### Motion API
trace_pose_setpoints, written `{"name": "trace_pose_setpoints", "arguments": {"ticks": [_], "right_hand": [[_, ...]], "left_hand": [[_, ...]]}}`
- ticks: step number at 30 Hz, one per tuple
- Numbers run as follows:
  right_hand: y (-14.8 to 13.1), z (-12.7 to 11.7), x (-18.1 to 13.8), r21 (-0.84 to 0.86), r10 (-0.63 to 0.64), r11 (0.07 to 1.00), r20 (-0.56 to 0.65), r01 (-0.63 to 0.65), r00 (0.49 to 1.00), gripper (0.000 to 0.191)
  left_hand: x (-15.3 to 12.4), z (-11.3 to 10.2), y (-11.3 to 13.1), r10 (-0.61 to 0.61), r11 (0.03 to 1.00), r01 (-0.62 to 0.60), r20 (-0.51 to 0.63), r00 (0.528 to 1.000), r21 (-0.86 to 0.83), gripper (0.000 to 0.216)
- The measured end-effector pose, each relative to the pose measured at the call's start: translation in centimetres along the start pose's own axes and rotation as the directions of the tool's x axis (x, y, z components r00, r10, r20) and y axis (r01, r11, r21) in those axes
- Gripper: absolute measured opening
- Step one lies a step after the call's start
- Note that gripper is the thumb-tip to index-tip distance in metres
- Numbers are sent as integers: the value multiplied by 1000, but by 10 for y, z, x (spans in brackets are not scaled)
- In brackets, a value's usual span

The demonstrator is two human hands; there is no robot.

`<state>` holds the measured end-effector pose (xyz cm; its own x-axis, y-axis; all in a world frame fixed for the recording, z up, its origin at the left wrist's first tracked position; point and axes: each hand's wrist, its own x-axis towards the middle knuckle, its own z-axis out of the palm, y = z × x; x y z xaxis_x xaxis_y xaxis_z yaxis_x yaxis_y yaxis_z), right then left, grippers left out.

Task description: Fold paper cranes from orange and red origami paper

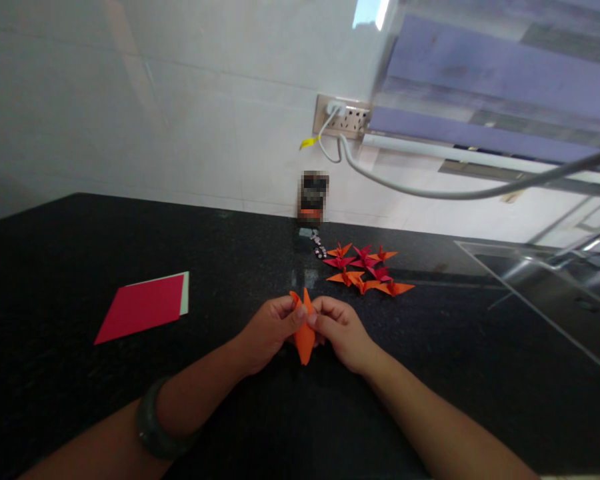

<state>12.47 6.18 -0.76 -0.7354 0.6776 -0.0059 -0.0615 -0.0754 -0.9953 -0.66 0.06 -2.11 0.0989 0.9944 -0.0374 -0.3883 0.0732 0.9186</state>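
Observation:
Between my two hands is an orange origami crane (305, 337), partly folded, with two narrow points sticking up and its wide end pointing down toward me. My left hand (273, 330) pinches its left side, thumb on the front. From the right, my right hand (343, 330) grips it near the base of the upper points with thumb and fingers. The fingers behind the paper are mostly hidden. Just beyond my right hand, several finished paper cranes (365, 262) in orange and red sit in a cluster on the black countertop (230, 413).
Red paper sheets (145, 303) lie at the left with a pale green sheet (185, 293) beneath. A phone-like object (313, 197), blurred, leans on the wall with a beaded strap (319, 247). A sink (570, 300) is at right; a grey cable (430, 193) hangs from the wall socket (350, 119).

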Motion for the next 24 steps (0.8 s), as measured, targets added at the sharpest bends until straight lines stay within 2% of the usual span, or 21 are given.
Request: {"name": "trace_pose_setpoints", "arguments": {"ticks": [5, 9, 24], "right_hand": [[2, -1, 0, 66, -10, 998, -11, 11, 1000, 15], [2, 0, 1, 69, 0, 998, -20, 1, 1000, 14], [0, 2, -2, -76, -21, 997, 5, 21, 1000, 19]], "left_hand": [[1, -3, -3, 18, 1000, -18, 50, 999, 5, 30], [1, -3, -2, 23, 999, -24, 39, 999, 23, 30], [-1, 3, 7, 61, 996, -51, -128, 990, 79, 31]]}}
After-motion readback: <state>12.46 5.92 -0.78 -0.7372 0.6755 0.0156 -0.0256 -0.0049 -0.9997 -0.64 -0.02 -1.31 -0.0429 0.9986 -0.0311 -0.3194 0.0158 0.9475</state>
